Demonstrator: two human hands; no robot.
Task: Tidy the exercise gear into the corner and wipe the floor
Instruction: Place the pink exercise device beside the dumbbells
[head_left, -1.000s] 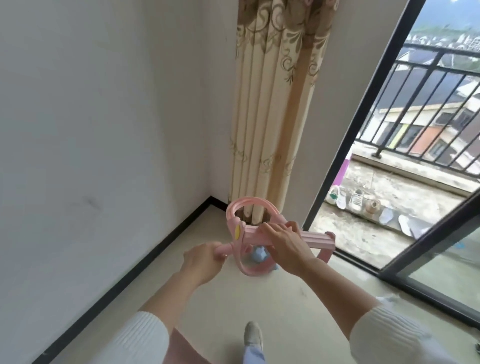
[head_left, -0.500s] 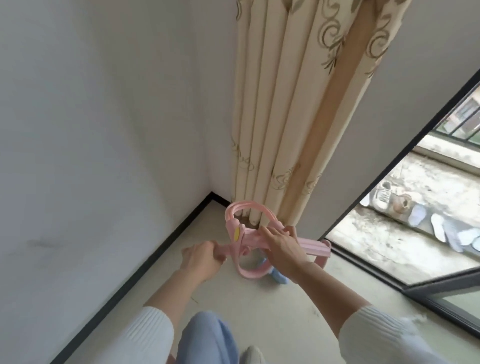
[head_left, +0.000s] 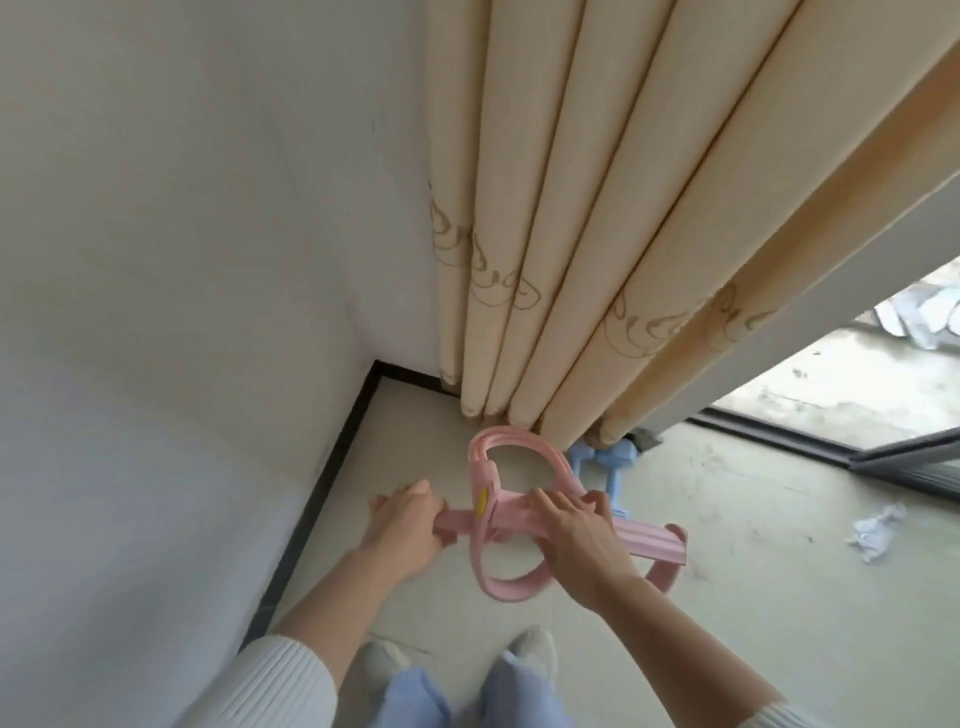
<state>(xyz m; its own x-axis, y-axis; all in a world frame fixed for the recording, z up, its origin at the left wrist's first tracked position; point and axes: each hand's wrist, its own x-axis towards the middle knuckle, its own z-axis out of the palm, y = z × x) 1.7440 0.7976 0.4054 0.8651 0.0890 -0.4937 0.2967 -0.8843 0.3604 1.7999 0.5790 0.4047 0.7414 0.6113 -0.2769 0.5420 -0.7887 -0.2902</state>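
Both hands, left hand (head_left: 410, 525) and right hand (head_left: 574, 540), had fingers closed around a pink exercise frame (head_left: 519, 519) held low near the corner, beside blue dumbbells (head_left: 605, 467); crumpled tissue (head_left: 878, 532) on the floor (head_left: 753, 623) suggested wiping remained.

1. A curtain (head_left: 613, 218) in cream folds with a tan scroll pattern hangs in the room's corner, its hem just above the floor (head_left: 753, 597)
2. Left of the curtain stands a plain white wall (head_left: 171, 270); a black skirting (head_left: 322, 467) runs along its foot and turns behind the curtain
3. The floor is pale and scuffed, in soft daylight
4. Right of the curtain a dark door track (head_left: 810, 441) edges a rough concrete balcony (head_left: 841, 384)
5. Crumpled paper (head_left: 878, 532) lies on the floor, well right of the curtain
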